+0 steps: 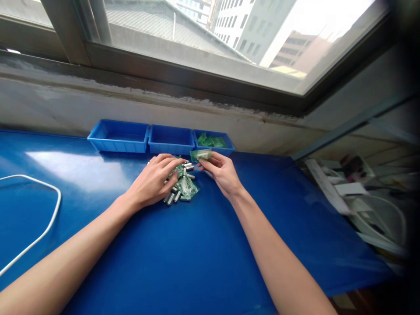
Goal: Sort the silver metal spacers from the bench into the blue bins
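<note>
My right hand (pixel 225 173) pinches a small green-tinted plastic packet (pixel 201 155) between thumb and fingers, raised just in front of the right-hand bin. Over a pile on the table, my left hand (pixel 160 177) is spread with thumb and fingers apart, its fingertips at the pile's upper edge. The pile mixes crumpled green packets (pixel 187 187) with several short dark and silvery cylinder-like pieces (pixel 170 199). Part of the pile is hidden under my left hand. What the held packet contains is too small to make out.
Three blue plastic bins stand in a row by the wall: a left bin (pixel 120 146), a middle bin (pixel 171 146) and a right bin (pixel 215 149) with green packets (pixel 211 141) inside. A white cable (pixel 58 201) curves over the blue table (pixel 170 262). Clutter (pixel 357 197) lies beyond its right edge.
</note>
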Available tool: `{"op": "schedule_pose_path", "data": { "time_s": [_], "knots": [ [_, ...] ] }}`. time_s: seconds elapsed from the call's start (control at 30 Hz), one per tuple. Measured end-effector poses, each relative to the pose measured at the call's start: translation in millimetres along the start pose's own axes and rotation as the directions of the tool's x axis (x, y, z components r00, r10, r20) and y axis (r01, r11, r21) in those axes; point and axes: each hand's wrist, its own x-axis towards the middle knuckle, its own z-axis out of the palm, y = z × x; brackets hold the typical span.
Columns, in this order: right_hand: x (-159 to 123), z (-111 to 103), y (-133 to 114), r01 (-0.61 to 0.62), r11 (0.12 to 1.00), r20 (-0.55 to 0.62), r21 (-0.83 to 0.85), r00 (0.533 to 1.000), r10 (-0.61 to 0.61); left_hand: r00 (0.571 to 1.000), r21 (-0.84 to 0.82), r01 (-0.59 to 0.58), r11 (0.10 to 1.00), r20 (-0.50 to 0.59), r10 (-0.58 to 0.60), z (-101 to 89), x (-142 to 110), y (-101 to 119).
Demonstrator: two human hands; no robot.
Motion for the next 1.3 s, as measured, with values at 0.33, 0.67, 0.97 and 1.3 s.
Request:
{"op": "schedule_pose_path", "data": {
  "time_s": [0.33,0.67,0.97,1.3],
  "knots": [
    [34.3,-31.9,0.9,0.199,0.693,-0.414,-0.694,0.677,-0.609,1.0,0.0,-0.014,1.0,-0.006,0.014,2.5,-0.7,-3.1],
    [9.4,-20.0,-11.6,0.334,0.359,0.08,-0.871,0.82,-0.567,1.0,0.007,-0.018,1.0,0.0,0.018,1.5,0.6,-1.4],
    [-20.8,5.8,-34.1,0.321,0.586,0.374,-0.744,0.927,-0.033,0.999,0.004,-0.028,1.0,-0.017,0.028,3.7,-0.1,-4.0],
    [-7.4,-0.8,-16.2,-0.075,0.976,0.273,-0.205,0.953,0.131,0.999,0.009,-0.026,1.0,-0.022,0.027,4.3,0.1,-4.2]
  ]
}}
